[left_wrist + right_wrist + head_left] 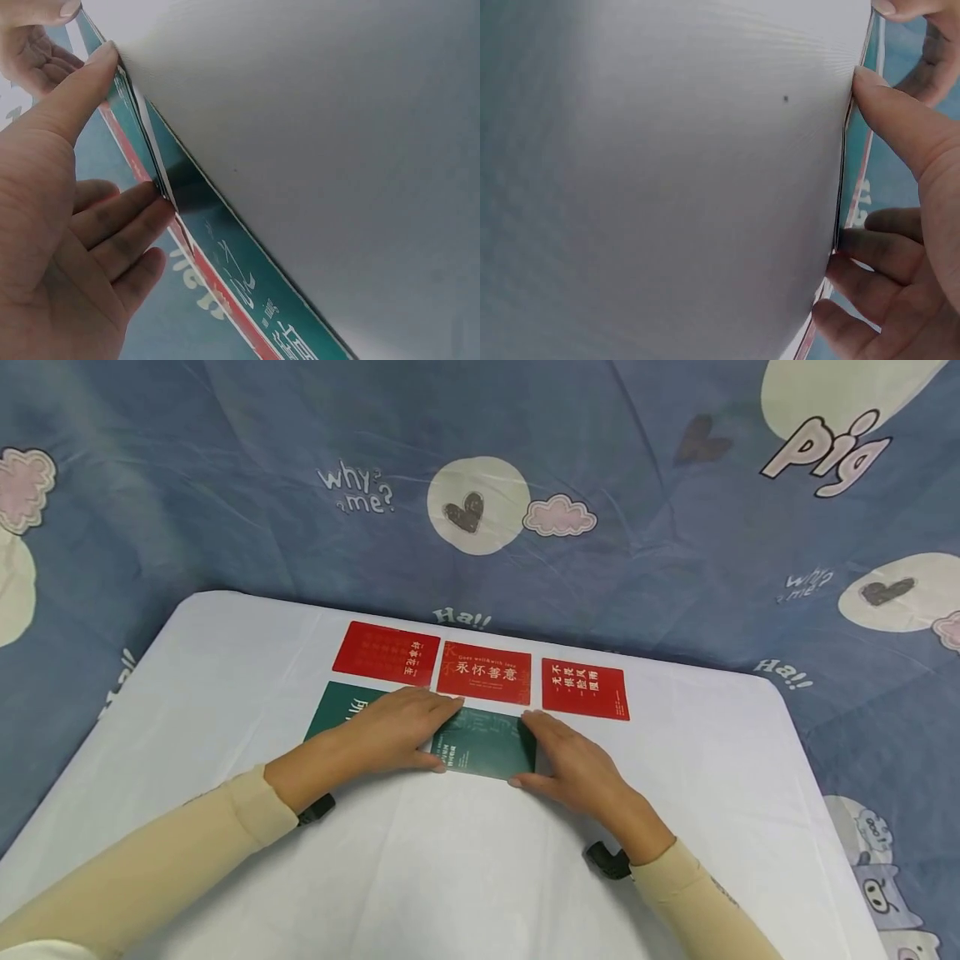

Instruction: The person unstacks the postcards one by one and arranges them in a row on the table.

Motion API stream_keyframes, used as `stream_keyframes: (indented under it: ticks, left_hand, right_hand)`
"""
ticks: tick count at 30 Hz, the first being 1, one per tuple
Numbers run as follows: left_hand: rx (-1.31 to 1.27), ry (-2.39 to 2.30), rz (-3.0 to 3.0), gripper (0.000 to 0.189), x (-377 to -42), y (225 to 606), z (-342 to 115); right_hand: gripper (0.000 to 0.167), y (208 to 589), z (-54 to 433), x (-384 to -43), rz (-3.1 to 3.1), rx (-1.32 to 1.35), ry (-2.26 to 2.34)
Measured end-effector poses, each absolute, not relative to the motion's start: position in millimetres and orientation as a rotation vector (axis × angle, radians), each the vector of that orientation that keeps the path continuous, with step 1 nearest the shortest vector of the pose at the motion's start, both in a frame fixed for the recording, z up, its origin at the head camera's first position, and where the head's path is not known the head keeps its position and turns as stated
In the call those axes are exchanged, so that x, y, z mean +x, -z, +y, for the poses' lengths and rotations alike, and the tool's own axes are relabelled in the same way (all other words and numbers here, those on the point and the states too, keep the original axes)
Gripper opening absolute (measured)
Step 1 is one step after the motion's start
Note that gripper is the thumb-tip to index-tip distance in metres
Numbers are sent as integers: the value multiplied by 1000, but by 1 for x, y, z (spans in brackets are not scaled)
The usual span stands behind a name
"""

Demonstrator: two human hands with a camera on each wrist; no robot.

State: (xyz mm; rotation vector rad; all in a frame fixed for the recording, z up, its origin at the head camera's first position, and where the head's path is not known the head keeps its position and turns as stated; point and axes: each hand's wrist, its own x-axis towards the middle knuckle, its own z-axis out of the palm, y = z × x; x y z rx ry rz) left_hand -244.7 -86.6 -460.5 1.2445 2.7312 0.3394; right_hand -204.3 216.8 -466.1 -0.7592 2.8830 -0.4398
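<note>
Between my two hands is a green card [487, 745] with pale printed characters, low at the white tabletop. My left hand [390, 731] grips its left end, thumb on the near corner and fingers on the far one. At the right end, my right hand [573, 764] holds the card the same way, between thumb and fingers. A second green card [333, 708] lies to the left, partly hidden behind my left hand. Both wrist views show the thumbs and fingertips at the edges of the held card, seen nearly edge-on.
Behind the green cards, three red cards form a row: left [386, 653], middle [485, 672] and right [585, 688]. They lie near the far edge of the white table [465, 877]. A blue patterned cloth [637, 577] hangs behind it.
</note>
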Motion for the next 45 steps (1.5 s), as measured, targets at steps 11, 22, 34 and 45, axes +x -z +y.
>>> stream_keyframes:
  ticks: [11, 22, 34, 45]
  left_hand:
    - [1371, -311, 2809, 91, -242, 461, -88]
    - [1360, -338, 2840, 94, -239, 460, -84]
    - [1327, -383, 2838, 96, -235, 461, -83]
    - [1237, -427, 2805, 94, -237, 462, -86]
  right_hand:
    - [91, 462, 210, -207, 2879, -774, 442]
    - [101, 466, 200, -203, 2938, -741, 386]
    - [95, 467, 199, -204, 2954, -736, 410]
    - [97, 467, 202, -205, 2925, -726, 425]
